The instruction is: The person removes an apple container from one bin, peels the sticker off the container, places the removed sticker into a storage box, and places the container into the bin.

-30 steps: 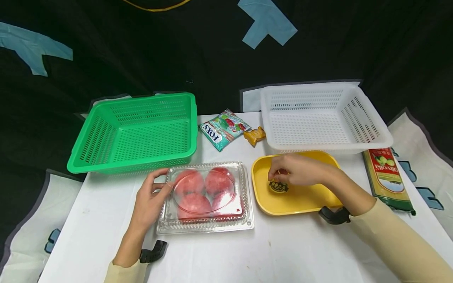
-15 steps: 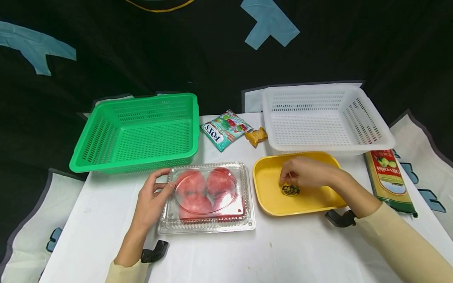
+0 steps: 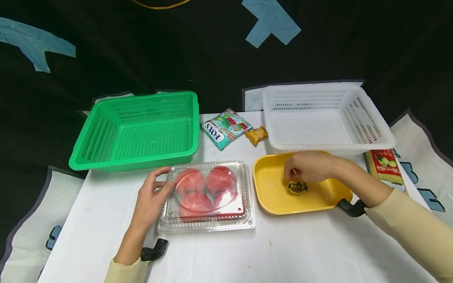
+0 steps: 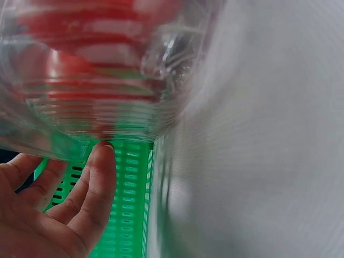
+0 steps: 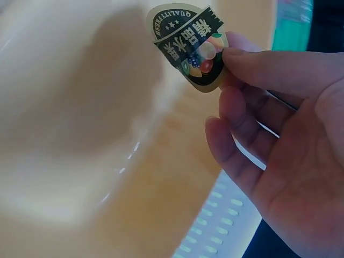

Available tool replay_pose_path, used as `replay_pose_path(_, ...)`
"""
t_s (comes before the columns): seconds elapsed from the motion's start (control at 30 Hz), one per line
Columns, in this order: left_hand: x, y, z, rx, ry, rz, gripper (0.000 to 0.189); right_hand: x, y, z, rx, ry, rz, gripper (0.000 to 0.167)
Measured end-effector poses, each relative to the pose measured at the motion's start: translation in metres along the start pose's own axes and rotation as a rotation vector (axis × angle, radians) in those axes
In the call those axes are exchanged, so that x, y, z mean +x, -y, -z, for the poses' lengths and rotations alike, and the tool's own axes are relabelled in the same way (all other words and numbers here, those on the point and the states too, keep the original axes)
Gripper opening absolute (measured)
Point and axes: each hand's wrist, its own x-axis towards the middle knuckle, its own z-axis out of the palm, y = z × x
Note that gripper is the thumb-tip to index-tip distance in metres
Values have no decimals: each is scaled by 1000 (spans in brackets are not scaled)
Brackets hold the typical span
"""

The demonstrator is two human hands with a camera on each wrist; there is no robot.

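A clear plastic clamshell box (image 3: 209,228) with several round red fruits (image 3: 195,204) inside lies in front of me. My left hand (image 3: 152,202) rests against its left side, thumb and index fingertip touching it near the back-left corner. In the left wrist view the fingers (image 4: 99,185) are extended, one tip at the ridged box edge. Over the yellow tray (image 3: 272,206) my right hand (image 3: 313,167) pinches a black-and-gold fruit sticker (image 5: 191,51) between thumb and index finger. Its other fingers are loosely bent. The sticker shows printed fruit and white characters.
A green basket (image 3: 134,161) stands back left, a white basket (image 3: 325,147) back right. Between them lie a Fox's candy bag (image 3: 226,129) and a small orange wrapped packet (image 3: 256,135). An Olivoila packet (image 3: 385,167) lies right of the tray, partly behind my right arm.
My right hand has moved to the right over the yellow tray with the sticker in its pinch. The tray's right end has shifted slightly right. My left hand stays at the box.
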Motion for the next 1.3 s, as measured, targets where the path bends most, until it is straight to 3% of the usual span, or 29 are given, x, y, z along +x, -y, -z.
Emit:
replay_pose_path(0.23, 1, -1, 0, 0, 4, 2, 41, 13, 4, -5, -67, 92, 18, 27)
replay_pose_path(0.63, -4, -2, 2, -19, 10, 34, 41, 25, 6, -7, -116, 151, 15, 24)
replay_pose_path(0.8, -2, -8, 3, -22, 17, 23, 42, 25, 3, -14, -114, 141, -9, 24)
replay_pose_path(1.0, -2, -2, 1, -17, 11, 26, 42, 24, -5, -21, -131, 86, 10, 23)
replay_pose_path(1.3, -1, -5, 1, -38, 15, 24, 43, 24, -11, -21, -139, 52, -1, 26)
